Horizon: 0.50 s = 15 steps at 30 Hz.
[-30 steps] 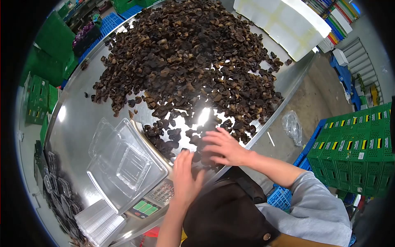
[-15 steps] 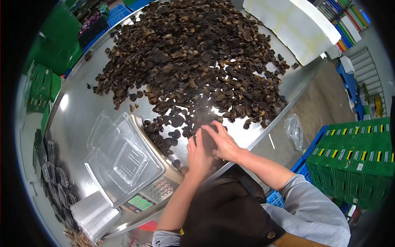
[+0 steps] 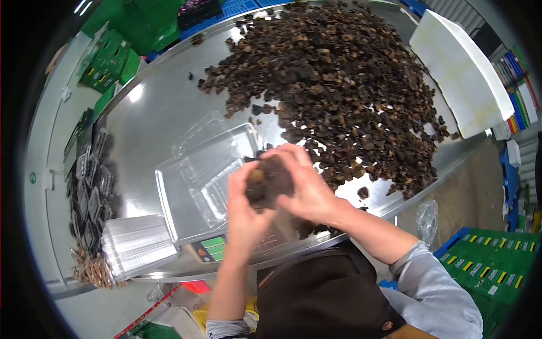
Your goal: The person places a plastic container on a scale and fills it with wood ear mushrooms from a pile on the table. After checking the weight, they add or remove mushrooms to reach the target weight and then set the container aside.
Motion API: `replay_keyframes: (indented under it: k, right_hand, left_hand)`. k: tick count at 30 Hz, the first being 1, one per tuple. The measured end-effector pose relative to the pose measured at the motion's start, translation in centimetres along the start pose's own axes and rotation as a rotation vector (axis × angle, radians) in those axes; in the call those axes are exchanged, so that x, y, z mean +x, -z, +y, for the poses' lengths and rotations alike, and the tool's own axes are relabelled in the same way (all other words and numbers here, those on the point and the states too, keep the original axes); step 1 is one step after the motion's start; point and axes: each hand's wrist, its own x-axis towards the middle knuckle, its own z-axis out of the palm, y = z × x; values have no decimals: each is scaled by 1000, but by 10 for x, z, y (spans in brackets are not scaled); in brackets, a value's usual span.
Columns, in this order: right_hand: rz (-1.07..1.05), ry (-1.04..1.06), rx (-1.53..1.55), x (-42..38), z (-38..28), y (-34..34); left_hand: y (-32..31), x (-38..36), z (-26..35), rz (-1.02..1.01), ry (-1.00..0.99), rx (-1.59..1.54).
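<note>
My left hand (image 3: pixel 244 209) and my right hand (image 3: pixel 305 186) are cupped around a clump of dark brown fungus pieces (image 3: pixel 268 183), raised over the scale's right side. A clear plastic tray (image 3: pixel 209 206) with its lid (image 3: pixel 197 133) folded back rests on the scale (image 3: pixel 164 198), just left of my hands. My left forearm hides part of the scale's keypad, and its green display (image 3: pixel 213 248) shows beside my wrist. A big heap of the same dark pieces (image 3: pixel 339 73) spreads over the metal table (image 3: pixel 147 124) beyond my hands.
A stack of clear trays (image 3: pixel 138 246) stands at the table's near left, with more plastic containers (image 3: pixel 93 186) beyond the left edge. A white foam box (image 3: pixel 463 73) sits at the back right. Green crates (image 3: pixel 491 265) are at the lower right.
Both hands have lifted from the tabletop and moved left toward the scale, with a clump of pieces between them. The view has turned, so the table and heap appear shifted right.
</note>
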Motion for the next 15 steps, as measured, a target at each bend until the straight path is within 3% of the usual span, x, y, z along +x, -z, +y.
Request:
replay_keyframes:
  k: [2,5,7,13,15]
  right_hand:
    - [-74,7,44,24,-11,-34]
    - [-190,34,-31,40,0,-71]
    - [-335,2,-393,43,6,-81]
    - [-296,45,-417,35,-9,-61]
    - [-294,35,-291,32,-4,-51]
  left_hand:
    - [39,1,-8,76,58,-60]
    - [86,-3,-41,-30,165,191]
    - [92,-10,-64,-132,159,468]
    - [68,-29,-39,39,148,655]
    - [67,-36,-47,79,22,597]
